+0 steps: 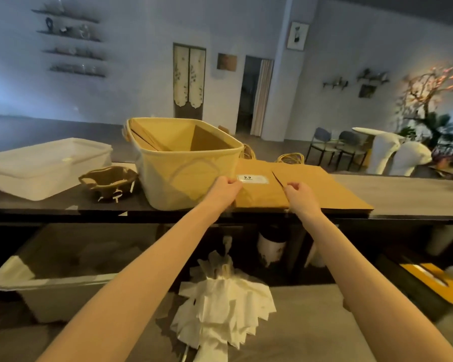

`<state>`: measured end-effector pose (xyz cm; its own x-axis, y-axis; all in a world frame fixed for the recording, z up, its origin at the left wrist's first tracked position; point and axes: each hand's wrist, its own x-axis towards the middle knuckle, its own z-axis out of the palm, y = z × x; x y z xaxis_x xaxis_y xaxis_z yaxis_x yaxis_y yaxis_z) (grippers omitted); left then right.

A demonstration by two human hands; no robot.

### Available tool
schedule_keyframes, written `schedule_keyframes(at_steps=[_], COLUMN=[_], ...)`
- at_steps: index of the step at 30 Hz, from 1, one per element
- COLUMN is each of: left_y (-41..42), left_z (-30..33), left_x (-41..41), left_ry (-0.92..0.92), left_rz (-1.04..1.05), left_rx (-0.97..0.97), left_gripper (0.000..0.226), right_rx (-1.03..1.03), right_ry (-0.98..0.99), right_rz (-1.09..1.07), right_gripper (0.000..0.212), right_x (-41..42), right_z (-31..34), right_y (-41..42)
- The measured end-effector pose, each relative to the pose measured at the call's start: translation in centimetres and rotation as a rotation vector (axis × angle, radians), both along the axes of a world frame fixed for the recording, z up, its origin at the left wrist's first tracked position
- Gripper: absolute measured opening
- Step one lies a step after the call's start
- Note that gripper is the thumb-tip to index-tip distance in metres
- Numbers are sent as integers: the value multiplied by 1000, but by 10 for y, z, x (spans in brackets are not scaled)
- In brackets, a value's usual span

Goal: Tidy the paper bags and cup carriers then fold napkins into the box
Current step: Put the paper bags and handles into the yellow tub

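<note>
A flat brown paper bag (311,189) with a white label lies on the dark counter (403,194), its twine handles at the far edge. My left hand (224,190) pinches the bag's left edge beside the label. My right hand (298,194) pinches a raised fold of the bag near its middle. A yellow fabric basket (186,173) stands just left of the bag, with flat brown paper bags inside. A brown cup carrier (107,182) sits left of the basket. A heap of white napkins (222,309) lies on the lower surface below.
A translucent plastic box (42,165) stands at the counter's left end. Below the counter are a large white bin (53,286), a white cup (271,244) and a yellow-and-black tissue box (429,280). Chairs and white stools stand behind on the right.
</note>
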<state>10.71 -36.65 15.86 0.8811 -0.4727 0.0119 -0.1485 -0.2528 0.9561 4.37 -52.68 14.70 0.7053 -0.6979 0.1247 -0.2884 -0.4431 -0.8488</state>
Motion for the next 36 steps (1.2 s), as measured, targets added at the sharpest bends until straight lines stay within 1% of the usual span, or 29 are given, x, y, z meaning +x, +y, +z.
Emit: schedule_keyframes(at_steps=[3,8,12,15,20,26,32,36], left_y=[-18,-35,-42,-43,-44,-46,-44,-44], left_z=[2,2,0,0,5,11,17,14], left_x=[3,5,7,6,2,-2,-1,-2], left_ry=[25,115,139,118,47,16,31,95], left_rz=[3,28,19,0,-62,-91,-59,-56], left_rx=[16,101,100,98,96,152,74,66], left_gripper=[28,41,40,37,44,50,42,44], right_rx=[-32,23,97,139,178,140,195,222], right_ry=[149,236,191,139,63,73,17,96], right_rz=[20,94,109,100,83,66,41,67], right_gripper=[43,39,46,46,51,55,52,52], right_x=[5,11,14,14,14,13,9,10], right_z=[5,4,2,4,6,9,14,11], right_y=[-13,-16,-14,-16,-13,-7,-10,-7])
